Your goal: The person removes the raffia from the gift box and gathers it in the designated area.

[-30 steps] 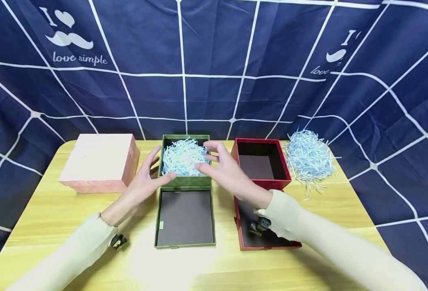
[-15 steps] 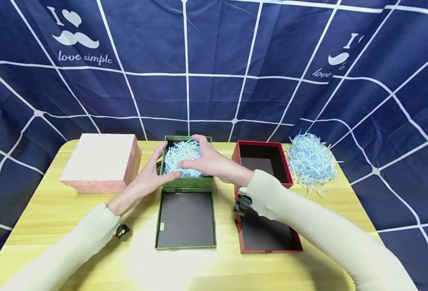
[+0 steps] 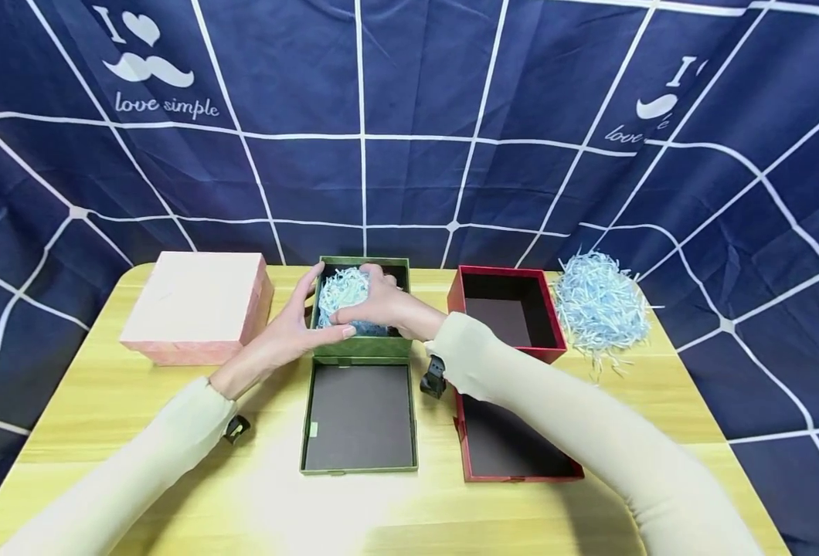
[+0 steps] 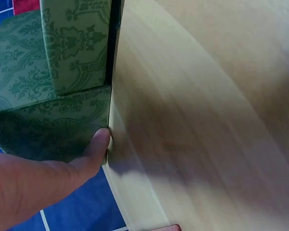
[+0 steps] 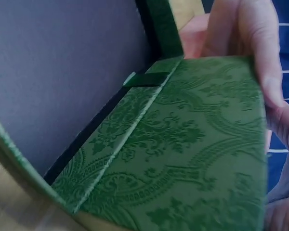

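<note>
In the head view a green box (image 3: pixel 361 347) stands open at the back middle, with light blue shredded paper (image 3: pixel 343 289) inside. My left hand (image 3: pixel 294 320) holds the box's left side, its thumb over the front rim. The left wrist view shows one of its fingers against the patterned green outside. My right hand (image 3: pixel 382 301) reaches into the box with curled fingers gripping the shredded paper; the fingertips are partly hidden. Dark box lining shows to the right of the paper. The green lid (image 3: pixel 361 417) lies inside-up against the box's front.
A closed pink box (image 3: pixel 194 301) stands to the left. On the right are an open red box (image 3: pixel 555 328) and its lid (image 3: pixel 521 448), partly under my right sleeve. A loose heap of blue shredded paper (image 3: pixel 600 301) lies beyond them. A blue cloth (image 3: pixel 409 93) hangs behind the table.
My right hand has moved left and down into the green box, and its fingers have closed on the paper. The paper has shifted left. My left hand stays at the box's left side.
</note>
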The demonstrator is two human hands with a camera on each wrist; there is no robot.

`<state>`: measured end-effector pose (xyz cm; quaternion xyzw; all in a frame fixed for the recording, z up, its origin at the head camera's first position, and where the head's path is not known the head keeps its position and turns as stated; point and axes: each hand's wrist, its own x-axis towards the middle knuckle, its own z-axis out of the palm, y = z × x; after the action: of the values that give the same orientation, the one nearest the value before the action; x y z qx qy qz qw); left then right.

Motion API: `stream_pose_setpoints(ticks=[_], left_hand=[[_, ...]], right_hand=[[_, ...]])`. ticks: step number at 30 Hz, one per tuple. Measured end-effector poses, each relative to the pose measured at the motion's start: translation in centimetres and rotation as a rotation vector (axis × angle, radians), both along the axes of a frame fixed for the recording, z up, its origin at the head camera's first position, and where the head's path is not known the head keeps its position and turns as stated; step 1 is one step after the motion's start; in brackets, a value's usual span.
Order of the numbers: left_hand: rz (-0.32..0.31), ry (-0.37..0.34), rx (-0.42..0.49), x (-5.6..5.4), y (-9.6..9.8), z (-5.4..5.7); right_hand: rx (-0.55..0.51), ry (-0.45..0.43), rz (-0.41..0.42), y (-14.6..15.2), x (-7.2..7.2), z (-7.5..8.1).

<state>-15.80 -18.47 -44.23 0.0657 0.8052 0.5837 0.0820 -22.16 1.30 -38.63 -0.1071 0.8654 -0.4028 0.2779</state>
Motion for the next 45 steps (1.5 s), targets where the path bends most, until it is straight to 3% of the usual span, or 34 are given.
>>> stream_pose_setpoints(ticks=[11,16,28,34,45], left_hand=[[-0.040,-0.018,-0.018,-0.6,0.2,0.4],[-0.040,-0.026,-0.010,-0.4,-0.1,0.7],[-0.044,-0.035,0.011,-0.5,-0.1,0.7],[-0.036,-0.038,0.000,-0.4,-0.2,0.8],[-0.029,-0.058,-0.035,-0.4,-0.1,1.0]], right_hand=[[0.079,0.021,0.049,-0.7,-0.8,-1.8],[0.067,0.001,0.132,-0.9,-1.4,-2.1],[-0.155,-0.052,0.249,-1.2,-2.2,-3.1],[-0.245,-0.029,0.298,-1.4,-2.2,-3.3],[-0.192,-0.022,0.286,-1.2,-2.1,-2.9]])
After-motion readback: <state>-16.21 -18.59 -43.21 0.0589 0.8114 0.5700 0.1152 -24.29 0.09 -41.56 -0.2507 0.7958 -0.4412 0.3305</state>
